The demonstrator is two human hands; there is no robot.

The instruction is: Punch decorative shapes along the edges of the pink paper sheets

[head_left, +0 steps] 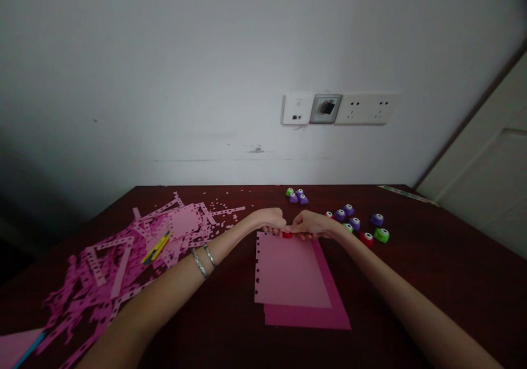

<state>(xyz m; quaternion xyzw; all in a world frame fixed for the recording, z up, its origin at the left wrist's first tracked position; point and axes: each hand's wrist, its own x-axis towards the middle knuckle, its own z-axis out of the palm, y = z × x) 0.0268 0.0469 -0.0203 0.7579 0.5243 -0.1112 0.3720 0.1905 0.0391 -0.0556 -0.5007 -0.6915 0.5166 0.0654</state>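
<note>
A light pink sheet [294, 273] with a row of punched holes down its left edge lies over a darker pink sheet [307, 317]. At the far edge of the sheets, a small red punch [287, 235] shows beneath my fingers. My left hand [269, 219] is closed, its fingers curled against the punch. From the right, my right hand [310, 224] meets it with thumb and fingers closed on the same punch. The hands touch each other, and they partly hide the punch and the paper's far edge.
Punched pink strips [117, 264] and scraps are heaped at the left, with a yellow cutter [157, 247] on them. Several green and purple punches [292, 197] stand at the back; more purple, green and red punches [354, 223] lie beyond my right forearm. Wall sockets [366, 108] are behind.
</note>
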